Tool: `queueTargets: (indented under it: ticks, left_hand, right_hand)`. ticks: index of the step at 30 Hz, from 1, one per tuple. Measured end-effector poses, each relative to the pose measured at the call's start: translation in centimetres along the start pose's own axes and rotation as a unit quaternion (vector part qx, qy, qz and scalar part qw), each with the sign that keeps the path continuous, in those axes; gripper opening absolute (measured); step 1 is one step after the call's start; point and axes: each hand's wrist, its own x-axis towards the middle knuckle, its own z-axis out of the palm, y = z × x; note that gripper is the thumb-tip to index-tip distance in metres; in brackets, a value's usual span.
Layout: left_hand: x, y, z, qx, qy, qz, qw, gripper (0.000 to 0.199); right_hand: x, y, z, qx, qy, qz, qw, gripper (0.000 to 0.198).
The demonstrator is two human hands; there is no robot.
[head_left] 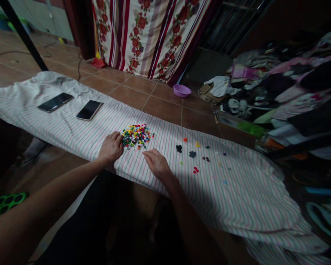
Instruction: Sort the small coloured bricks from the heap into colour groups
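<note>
Striped cloth (223, 198) in white, pink and grey-green lies before us. Nearest, our right hand (157, 162) hovers or rests just over it, thumb and forefinger close together; we cannot tell whether they pinch anything. Our left hand (111, 146) lies back upward, fingers loosely bent at the left edge of a multicoloured pile of small pieces (136, 136); we cannot tell whether it grips any. To the pile's right we see little sorted groups, among them red pieces (195, 170), grey pieces (192, 154) and black pieces (179, 148). Left of the pile lie two dark-screened phones (89, 110). Beyond the cloth, we see a purple basin (182, 90) on the tiled floor (165, 105) and a flowered curtain (151, 36).
</note>
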Motion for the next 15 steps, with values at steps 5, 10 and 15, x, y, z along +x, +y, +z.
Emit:
queueTargets:
  ticks: [5,10,15]
  left_hand:
    - [-0.1,0.1,-0.1,0.005,-0.004,-0.004,1.000,0.039]
    - [-0.1,0.1,0.3,0.002,0.003,-0.014,1.000,0.040]
    - [-0.1,0.0,0.6,-0.013,0.013,-0.010,1.000,0.038]
  right_hand:
    - [1.0,-1.2,1.5,0.047,0.009,0.005,0.999,0.027]
    - [3.1,-2.6,2.8,0.046,0.016,0.008,0.999,0.026]
    - [5.3,-4.4,3.1,-0.042,-0.002,0.076,0.996,0.022]
